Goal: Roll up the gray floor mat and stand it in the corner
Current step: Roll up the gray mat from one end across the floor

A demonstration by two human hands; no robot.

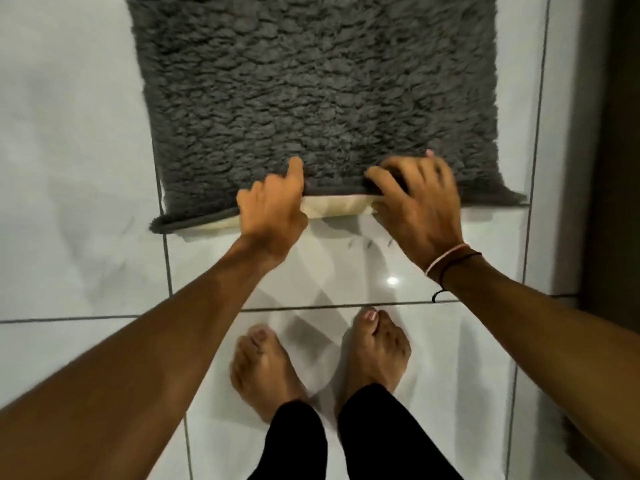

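A shaggy dark gray floor mat (311, 81) lies flat on white floor tiles and runs away from me past the top of the frame. Its near edge is lifted in the middle, which shows the cream underside (337, 206). My left hand (273, 206) grips that near edge left of centre, thumb on the pile. My right hand (419, 199) grips the same edge right of centre, fingers pressed into the pile. The mat's two near corners still rest on the floor.
Glossy white tiles (79, 150) with dark grout lines surround the mat. My bare feet (318, 362) stand just behind the lifted edge. A dark wooden door or frame (620, 150) runs down the right side, beside a white ledge.
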